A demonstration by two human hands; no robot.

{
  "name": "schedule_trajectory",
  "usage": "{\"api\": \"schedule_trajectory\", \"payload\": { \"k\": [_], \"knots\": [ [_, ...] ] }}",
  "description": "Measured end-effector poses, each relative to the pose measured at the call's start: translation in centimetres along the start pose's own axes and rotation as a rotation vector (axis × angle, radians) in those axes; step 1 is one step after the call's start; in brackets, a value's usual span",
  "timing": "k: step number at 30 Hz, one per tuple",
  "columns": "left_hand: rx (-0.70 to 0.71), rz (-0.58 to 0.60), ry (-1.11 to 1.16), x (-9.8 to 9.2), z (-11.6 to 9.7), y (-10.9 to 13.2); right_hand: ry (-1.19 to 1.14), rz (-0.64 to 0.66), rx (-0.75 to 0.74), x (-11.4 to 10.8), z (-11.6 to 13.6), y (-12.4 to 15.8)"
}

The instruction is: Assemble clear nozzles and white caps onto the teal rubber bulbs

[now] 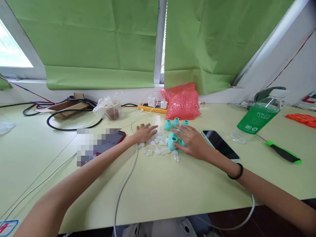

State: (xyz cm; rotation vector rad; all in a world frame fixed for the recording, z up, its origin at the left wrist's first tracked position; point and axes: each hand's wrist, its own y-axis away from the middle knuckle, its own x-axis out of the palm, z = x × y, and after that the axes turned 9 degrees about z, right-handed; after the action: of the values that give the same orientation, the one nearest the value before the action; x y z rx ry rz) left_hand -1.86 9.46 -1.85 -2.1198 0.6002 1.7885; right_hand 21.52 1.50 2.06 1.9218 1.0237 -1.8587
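Note:
Several small teal bulb-shaped pieces [172, 143] with open necks stand grouped at the middle of the table. My right hand [191, 141] reaches over them from the right, fingers spread, its fingertips at the bulbs; whether it grips one is not shown. To their left lies a loose pile of small white and clear plastic pieces [161, 142]. My left hand [145, 133] rests at the left side of this pile with fingers spread. A clear tube-like piece [176, 156] lies just in front of the bulbs.
A phone [112, 142] lies left under my forearm, another phone [221, 144] at right. Beyond it are a green-labelled bottle [258, 118] and a screwdriver [283, 153]. Behind stand pink bubble wrap [182, 102], a power strip [148, 108] and a bagged cup [112, 110]. A white cable [125, 181] crosses the table.

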Motion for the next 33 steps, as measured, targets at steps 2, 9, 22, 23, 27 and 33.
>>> {"api": "schedule_trajectory", "payload": {
  "k": [2,9,22,23,27,33],
  "knots": [
    [0.014,-0.009,0.022,0.3,-0.8,0.4,-0.058,-0.002,0.039,1.3,-0.4,0.1],
    [-0.009,-0.061,0.091,0.1,-4.1,1.2,-0.222,-0.086,0.08,3.1,-0.5,0.0],
    [0.106,0.007,0.002,0.0,-5.1,0.7,-0.423,-0.279,0.158,4.0,-2.4,-0.5],
    [0.119,0.016,0.0,-0.1,-5.0,0.9,-0.413,-0.283,0.158,3.9,-2.5,-0.5],
    [0.162,0.044,-0.004,-0.3,-5.3,1.6,-0.387,-0.22,0.133,3.6,-2.6,-0.5],
    [0.18,0.126,0.037,-0.6,-6.1,1.9,-0.29,-0.139,0.172,3.9,-2.8,-0.7]
  ]
}}
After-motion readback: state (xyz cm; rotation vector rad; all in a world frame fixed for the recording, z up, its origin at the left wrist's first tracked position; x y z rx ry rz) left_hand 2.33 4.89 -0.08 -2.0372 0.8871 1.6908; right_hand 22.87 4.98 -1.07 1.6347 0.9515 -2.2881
